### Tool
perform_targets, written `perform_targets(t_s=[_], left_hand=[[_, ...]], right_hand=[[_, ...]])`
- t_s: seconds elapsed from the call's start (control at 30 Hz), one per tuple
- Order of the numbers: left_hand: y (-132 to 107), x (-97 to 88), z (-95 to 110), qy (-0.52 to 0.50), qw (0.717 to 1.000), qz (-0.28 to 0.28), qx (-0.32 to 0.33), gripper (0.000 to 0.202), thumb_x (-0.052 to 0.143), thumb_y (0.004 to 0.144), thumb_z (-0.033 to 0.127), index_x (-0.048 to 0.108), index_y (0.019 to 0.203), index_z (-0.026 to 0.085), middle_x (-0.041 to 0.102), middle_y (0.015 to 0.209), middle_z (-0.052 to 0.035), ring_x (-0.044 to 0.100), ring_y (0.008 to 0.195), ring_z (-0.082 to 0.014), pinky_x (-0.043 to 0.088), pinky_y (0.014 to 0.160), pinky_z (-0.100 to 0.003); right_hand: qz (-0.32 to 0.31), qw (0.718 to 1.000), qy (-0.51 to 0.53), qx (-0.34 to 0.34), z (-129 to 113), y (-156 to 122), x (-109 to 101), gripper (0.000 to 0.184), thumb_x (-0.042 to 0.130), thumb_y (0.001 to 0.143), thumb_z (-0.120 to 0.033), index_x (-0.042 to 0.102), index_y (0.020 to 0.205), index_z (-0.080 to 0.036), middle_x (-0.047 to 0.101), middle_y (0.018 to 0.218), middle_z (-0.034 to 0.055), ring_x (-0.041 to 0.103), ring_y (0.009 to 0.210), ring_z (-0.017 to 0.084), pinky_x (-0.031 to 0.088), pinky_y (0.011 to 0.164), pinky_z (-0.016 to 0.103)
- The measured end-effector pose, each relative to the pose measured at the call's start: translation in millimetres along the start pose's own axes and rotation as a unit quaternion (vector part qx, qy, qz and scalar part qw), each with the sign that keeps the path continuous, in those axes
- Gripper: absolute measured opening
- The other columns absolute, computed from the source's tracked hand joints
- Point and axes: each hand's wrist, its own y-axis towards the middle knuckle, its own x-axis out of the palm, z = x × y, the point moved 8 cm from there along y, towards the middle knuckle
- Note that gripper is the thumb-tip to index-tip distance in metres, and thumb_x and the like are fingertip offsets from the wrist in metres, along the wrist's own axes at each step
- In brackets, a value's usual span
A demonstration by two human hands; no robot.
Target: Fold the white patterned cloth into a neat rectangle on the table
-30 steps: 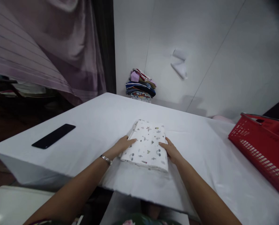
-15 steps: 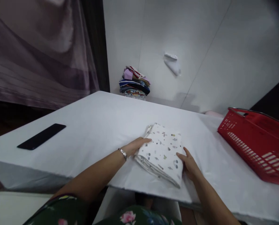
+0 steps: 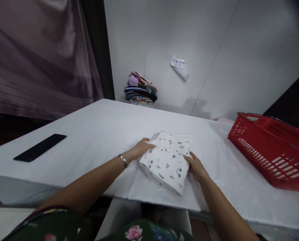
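A folded white cloth (image 3: pixel 167 160) with small coloured prints lies on the white table (image 3: pixel 109 134), near its front edge. My left hand (image 3: pixel 139 149) grips the cloth's left edge, fingers tucked under it; a bracelet sits on that wrist. My right hand (image 3: pixel 196 166) grips the right edge, thumb on top of the cloth. The front part of the cloth is lifted slightly off the table.
A black phone (image 3: pixel 39 152) lies at the table's left. A red plastic basket (image 3: pixel 272 149) stands at the right. A stack of folded coloured clothes (image 3: pixel 140 89) sits at the far edge by the white wall. A purple curtain (image 3: pixel 39 57) hangs at left.
The cloth has turned slightly and its front is raised in both hands. The view has swung, so the basket and phone sit further left in the picture.
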Motion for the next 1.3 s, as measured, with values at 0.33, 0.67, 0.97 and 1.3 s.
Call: perform_targets(t_s=[0.33,0.67,0.97,1.3], left_hand=[[45,-53.2,102,0.162,0.976,0.007,0.144,0.077,0.067,0.063,0.051,0.043,0.129,0.017,0.062,0.112,-0.0119,0.061,0.091,-0.0215,0.046,0.073,-0.028],[84,-61.4,-28,0.148,0.983,-0.089,-0.056,0.055,0.064,0.059,0.057,0.067,0.094,0.015,0.067,0.106,-0.0113,0.061,0.095,-0.0259,0.047,0.074,-0.029],[54,-85.2,-23,0.161,0.985,-0.052,-0.021,0.067,0.070,0.050,0.051,0.060,0.109,0.020,0.058,0.120,-0.0115,0.054,0.104,-0.0294,0.045,0.074,-0.031],[45,-92.5,-33,0.200,0.977,0.042,0.059,0.049,0.062,0.060,0.052,0.063,0.094,0.017,0.065,0.102,-0.0099,0.058,0.091,-0.0261,0.042,0.074,-0.030]], right_hand=[[0.034,0.982,0.080,-0.169,-44,-9,28,0.094,0.072,0.065,-0.038,0.018,0.142,-0.031,0.065,0.091,0.0013,0.060,0.066,0.014,0.052,0.054,0.026],[0.022,0.991,-0.126,-0.023,8,-4,16,0.101,0.071,0.067,-0.042,0.009,0.145,-0.024,0.065,0.090,0.0065,0.062,0.060,0.016,0.051,0.044,0.024],[0.068,0.977,-0.197,-0.032,-40,60,-19,0.078,0.068,0.069,-0.046,0.039,0.134,-0.016,0.060,0.107,0.0130,0.061,0.079,0.018,0.053,0.052,0.024],[0.055,0.976,-0.210,0.004,-39,79,-5,0.040,0.076,0.060,-0.029,0.061,0.095,-0.016,0.060,0.066,0.0016,0.056,0.058,0.014,0.050,0.049,0.024]])
